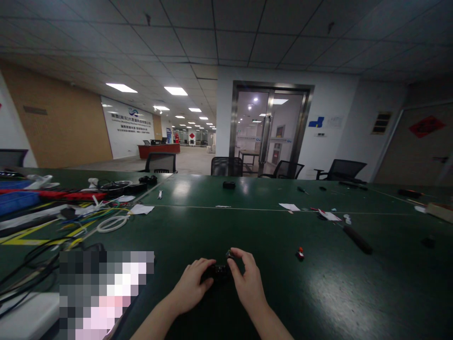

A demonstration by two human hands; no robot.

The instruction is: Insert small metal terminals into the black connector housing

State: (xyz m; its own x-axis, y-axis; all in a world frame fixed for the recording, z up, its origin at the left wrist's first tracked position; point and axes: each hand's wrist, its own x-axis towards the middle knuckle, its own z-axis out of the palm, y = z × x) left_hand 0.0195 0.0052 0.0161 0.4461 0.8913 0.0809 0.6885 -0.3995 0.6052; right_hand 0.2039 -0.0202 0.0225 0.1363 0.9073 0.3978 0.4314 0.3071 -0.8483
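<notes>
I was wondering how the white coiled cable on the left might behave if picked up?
The white coiled cable would probably flex, since it lies in loops. It is likely light, being thin. It might snag the coloured wires beside it.

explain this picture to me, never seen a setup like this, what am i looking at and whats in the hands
There is no machine here: you see a person's own bare hands, filmed by a camera worn on their head, looking forward and down. They are over a green table. The right hand pinches a small piece between thumb and forefinger. The left hand is at a small black object; its grip is hard to make out. Further right lie a small red item and a dark-handled tool. To the left are a loop of white cable and a wrench.
</notes>
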